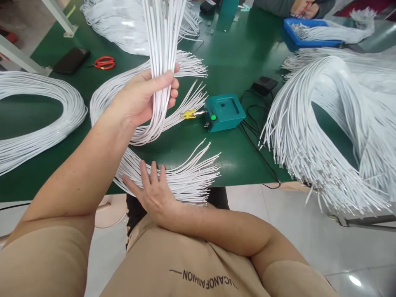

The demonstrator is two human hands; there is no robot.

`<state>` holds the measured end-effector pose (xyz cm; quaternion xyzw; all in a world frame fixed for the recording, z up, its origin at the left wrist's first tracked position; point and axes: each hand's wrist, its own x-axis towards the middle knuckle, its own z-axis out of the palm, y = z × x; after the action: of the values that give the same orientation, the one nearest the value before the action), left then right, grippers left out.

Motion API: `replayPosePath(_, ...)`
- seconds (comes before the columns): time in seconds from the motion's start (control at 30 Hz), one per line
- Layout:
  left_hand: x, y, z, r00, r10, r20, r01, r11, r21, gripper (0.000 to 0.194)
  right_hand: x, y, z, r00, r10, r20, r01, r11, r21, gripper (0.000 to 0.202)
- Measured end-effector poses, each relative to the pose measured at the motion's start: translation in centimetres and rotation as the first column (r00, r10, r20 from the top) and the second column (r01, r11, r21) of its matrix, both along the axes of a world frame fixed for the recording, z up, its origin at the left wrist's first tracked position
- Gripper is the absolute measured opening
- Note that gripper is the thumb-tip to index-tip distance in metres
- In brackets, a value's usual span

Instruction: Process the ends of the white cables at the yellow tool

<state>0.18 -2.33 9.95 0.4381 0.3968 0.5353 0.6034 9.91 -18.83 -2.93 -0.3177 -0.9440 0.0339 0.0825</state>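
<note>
My left hand (145, 93) is wrapped round an upright bundle of white cables (162, 45), thumb across its front. Below it, my right hand (154, 192) lies with spread fingers on a second bundle of white cables (192, 175) at the table's front edge. The loose ends of that bundle fan out to the right. Between the two, more cable ends reach toward a yellow clip (188, 114) on a teal box (225, 112) with a green button.
Coiled white cables (71, 103) lie at the left, near red scissors (104, 62) and a dark case (71, 60). A large cable heap (324, 123) fills the right. Behind it are a blue tray (309, 39) and another person's hands (305, 8).
</note>
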Motion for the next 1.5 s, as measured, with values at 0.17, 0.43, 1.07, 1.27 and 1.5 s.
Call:
replayPosePath(0.17, 0.0, -0.6, 0.3, 0.999, -0.003, 0.037, 0.002, 1.000, 0.015, 0.011, 2.4, 1.3, 0.3, 1.000, 0.006, 0.006, -0.006, 0.999, 0.040, 0.052)
replayPosePath(0.43, -0.7, -1.7, 0.5, 0.994, 0.005, 0.109, -0.004, 1.000, -0.011, 0.009, 7.1, 3.7, 1.8, 0.973, 0.229, -0.025, -0.230, 0.967, -0.111, 0.059)
replayPosePath(1.07, 1.4, -1.6, -6.7, 0.996, 0.017, -0.089, -0.040, 0.966, -0.255, 0.033, 10.2, 18.2, 7.6, 0.719, -0.455, -0.525, 0.076, 0.803, -0.591, 0.028)
replayPosePath(1.27, 2.0, -1.2, -7.8, 0.992, 0.007, -0.129, -0.045, 0.955, -0.294, 0.036, 7.9, 22.1, 5.8, 0.550, -0.591, -0.590, -0.185, 0.603, -0.776, 0.029)
replayPosePath(1.5, -0.2, 0.3, -8.0, 0.989, 0.124, -0.085, -0.144, 0.948, -0.284, 0.022, 6.1, 23.2, 4.6, 0.515, -0.640, -0.571, -0.315, 0.478, -0.820, 0.023)
